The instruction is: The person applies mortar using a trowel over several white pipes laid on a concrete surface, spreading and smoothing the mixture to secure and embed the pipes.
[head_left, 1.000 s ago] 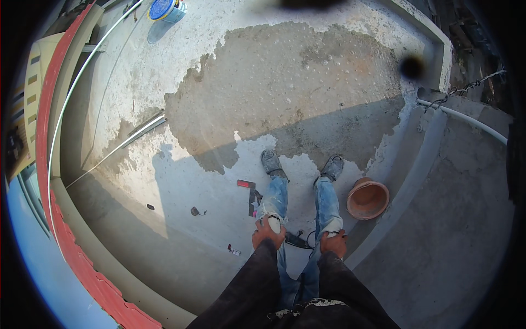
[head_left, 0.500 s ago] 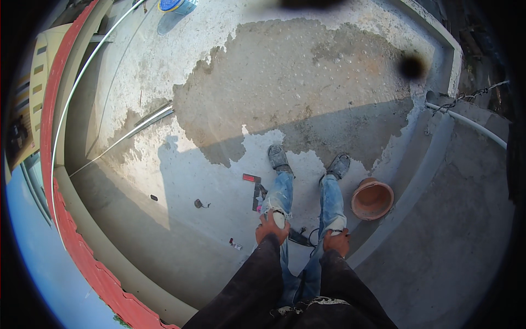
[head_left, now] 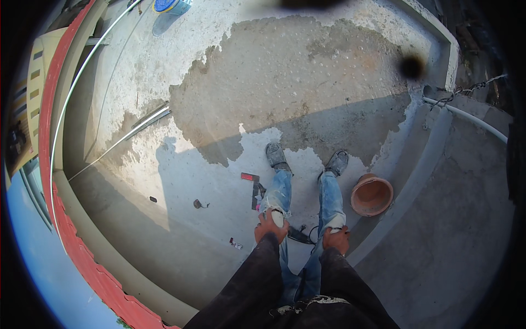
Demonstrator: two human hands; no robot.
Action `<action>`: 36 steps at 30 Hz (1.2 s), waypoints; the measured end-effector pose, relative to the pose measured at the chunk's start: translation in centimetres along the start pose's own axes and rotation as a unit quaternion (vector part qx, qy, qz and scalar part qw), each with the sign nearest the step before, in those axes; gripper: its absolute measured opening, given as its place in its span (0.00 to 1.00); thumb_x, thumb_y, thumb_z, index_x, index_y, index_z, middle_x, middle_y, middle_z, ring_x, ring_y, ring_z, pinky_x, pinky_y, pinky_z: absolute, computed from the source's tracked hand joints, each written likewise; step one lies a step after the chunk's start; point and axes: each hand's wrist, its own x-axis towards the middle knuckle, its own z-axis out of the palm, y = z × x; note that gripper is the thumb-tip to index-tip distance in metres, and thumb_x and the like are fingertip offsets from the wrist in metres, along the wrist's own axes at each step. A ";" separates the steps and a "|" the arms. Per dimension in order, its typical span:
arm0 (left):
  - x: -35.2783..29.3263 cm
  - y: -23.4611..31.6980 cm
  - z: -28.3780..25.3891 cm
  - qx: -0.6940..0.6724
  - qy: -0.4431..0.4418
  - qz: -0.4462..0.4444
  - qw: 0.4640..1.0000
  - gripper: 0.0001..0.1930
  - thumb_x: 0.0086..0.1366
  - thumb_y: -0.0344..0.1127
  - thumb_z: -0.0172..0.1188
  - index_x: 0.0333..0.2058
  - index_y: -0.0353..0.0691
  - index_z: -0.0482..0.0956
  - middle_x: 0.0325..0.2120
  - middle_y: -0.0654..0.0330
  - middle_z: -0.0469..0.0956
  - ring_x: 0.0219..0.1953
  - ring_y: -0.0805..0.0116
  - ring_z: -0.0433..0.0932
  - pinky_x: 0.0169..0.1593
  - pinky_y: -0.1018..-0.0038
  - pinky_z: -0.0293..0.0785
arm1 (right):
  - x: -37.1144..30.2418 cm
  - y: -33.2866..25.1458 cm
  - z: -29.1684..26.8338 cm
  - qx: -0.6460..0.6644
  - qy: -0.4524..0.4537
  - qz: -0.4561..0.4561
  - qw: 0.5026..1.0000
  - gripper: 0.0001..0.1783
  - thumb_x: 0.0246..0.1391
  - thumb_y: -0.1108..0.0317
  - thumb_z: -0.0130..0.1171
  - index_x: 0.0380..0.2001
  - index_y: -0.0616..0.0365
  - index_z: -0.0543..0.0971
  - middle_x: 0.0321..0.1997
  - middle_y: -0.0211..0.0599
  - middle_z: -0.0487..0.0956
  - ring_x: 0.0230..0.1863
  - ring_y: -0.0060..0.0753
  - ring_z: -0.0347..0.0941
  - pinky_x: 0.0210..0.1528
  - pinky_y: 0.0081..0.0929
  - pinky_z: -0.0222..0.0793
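Note:
My left hand (head_left: 270, 226) rests on the left knee of my faded blue jeans (head_left: 279, 189), its fingers spread around the knee beside a white patch. On the other knee lies my right hand (head_left: 336, 239), at the outer side of a similar white patch, its fingers partly hidden. Neither hand shows a tool in it. Between my legs a black object with a cable (head_left: 299, 236) lies on the floor, partly covered by the left leg. Just left of that leg is a black tool with a red end (head_left: 250, 176).
A terracotta-coloured tub (head_left: 372, 196) stands right of my right shoe (head_left: 336, 163). Small items, including a dark coil (head_left: 200, 204) and a small red-and-white packet (head_left: 235, 243), lie leftward. Ahead are a wet grey floor patch (head_left: 285, 82), pale rods (head_left: 148, 120) and a blue bucket (head_left: 178, 6).
The view has shifted slightly, so the floor items sit a little further left and higher. Both hands stay on the knees.

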 end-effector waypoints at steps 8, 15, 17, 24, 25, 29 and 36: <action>-0.2 0.3 -0.1 0.009 0.001 -0.001 1.000 0.40 0.56 0.57 0.65 0.64 0.47 0.64 0.55 0.44 0.70 0.45 0.39 0.81 0.49 0.51 0.78 | 0.1 0.2 0.3 0.003 -0.007 0.004 1.000 0.34 0.49 0.48 0.65 0.53 0.58 0.71 0.50 0.52 0.76 0.47 0.59 0.80 0.50 0.51 0.76; 0.0 0.2 0.4 0.013 0.011 0.017 1.000 0.40 0.56 0.58 0.64 0.64 0.47 0.65 0.54 0.44 0.70 0.42 0.40 0.81 0.48 0.51 0.77 | 0.3 0.2 0.0 -0.004 0.003 0.006 1.000 0.33 0.49 0.48 0.64 0.52 0.58 0.71 0.49 0.52 0.76 0.47 0.57 0.81 0.49 0.50 0.77; 0.0 0.3 0.4 0.017 0.010 0.013 1.000 0.39 0.56 0.57 0.64 0.64 0.47 0.65 0.54 0.44 0.70 0.42 0.40 0.81 0.48 0.51 0.77 | 0.4 0.3 -0.1 0.004 -0.003 0.003 1.000 0.32 0.50 0.49 0.64 0.52 0.58 0.71 0.50 0.55 0.76 0.46 0.60 0.80 0.49 0.50 0.77; 0.1 0.9 -0.1 0.003 0.012 0.018 1.000 0.38 0.56 0.57 0.63 0.63 0.48 0.65 0.55 0.45 0.70 0.43 0.40 0.81 0.48 0.50 0.77 | 0.7 0.3 -0.3 0.001 0.017 0.001 1.000 0.31 0.49 0.49 0.63 0.51 0.58 0.73 0.47 0.52 0.77 0.44 0.56 0.81 0.48 0.48 0.77; 0.1 1.0 -0.1 0.003 0.014 0.017 1.000 0.38 0.56 0.57 0.63 0.62 0.48 0.65 0.55 0.46 0.70 0.44 0.40 0.81 0.49 0.50 0.77 | 0.7 0.3 -0.3 0.007 0.010 0.001 1.000 0.31 0.49 0.49 0.63 0.51 0.58 0.73 0.47 0.52 0.77 0.44 0.56 0.81 0.48 0.48 0.77; 0.1 1.4 -0.3 0.013 0.016 0.014 1.000 0.37 0.56 0.56 0.64 0.62 0.48 0.66 0.55 0.46 0.70 0.44 0.40 0.81 0.50 0.50 0.77 | 0.8 0.3 -0.5 0.011 0.008 -0.001 1.000 0.31 0.50 0.49 0.63 0.50 0.58 0.73 0.47 0.52 0.77 0.44 0.55 0.82 0.47 0.47 0.78; 0.0 1.7 -0.5 0.009 0.010 0.017 1.000 0.37 0.56 0.55 0.65 0.61 0.46 0.66 0.54 0.45 0.71 0.47 0.40 0.81 0.50 0.51 0.79 | 0.7 0.3 -0.5 0.004 0.014 0.007 1.000 0.30 0.50 0.49 0.62 0.50 0.59 0.73 0.47 0.52 0.77 0.44 0.55 0.82 0.47 0.46 0.78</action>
